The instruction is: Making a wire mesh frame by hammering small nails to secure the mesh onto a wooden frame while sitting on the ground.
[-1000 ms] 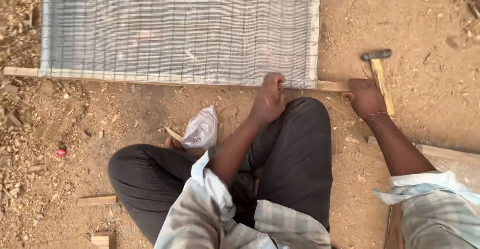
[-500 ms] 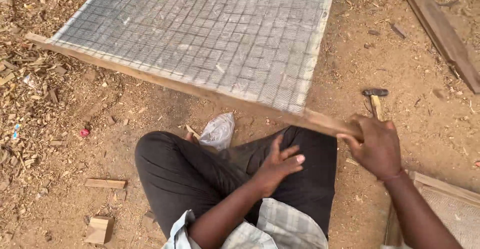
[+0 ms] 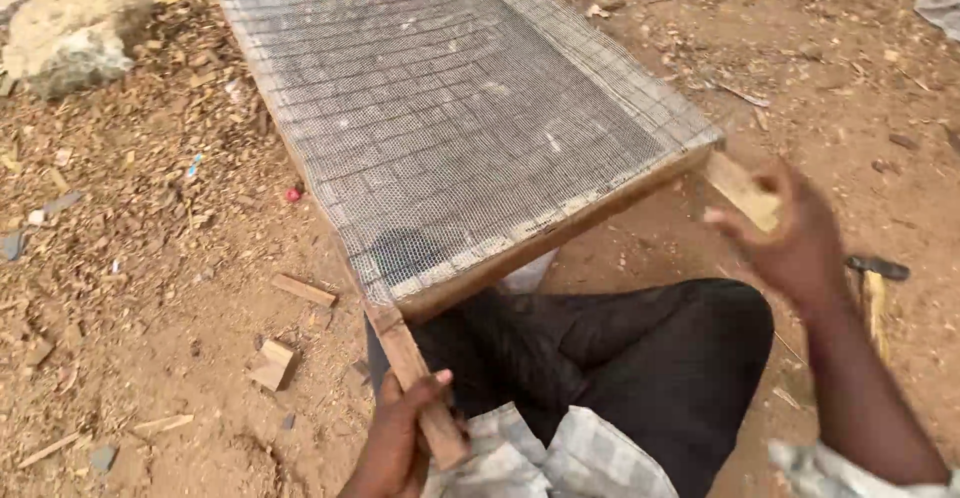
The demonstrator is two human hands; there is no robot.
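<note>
A large wooden frame covered with grey wire mesh is lifted at an angle over my lap. My left hand grips the projecting end of the frame's left side rail, near my knee. My right hand is closed around the projecting end of the near rail at the frame's right corner; it is blurred by motion. My legs in dark trousers sit under the frame's near edge.
A hammer lies on the dirt just right of my right wrist. Small wood offcuts and chips litter the ground at left. A pale rock sits at the upper left. Something white shows under the frame.
The frame has been lifted off the ground and swung clockwise. My left hand went from my lap to the left rail end. My right hand rose with its corner.
</note>
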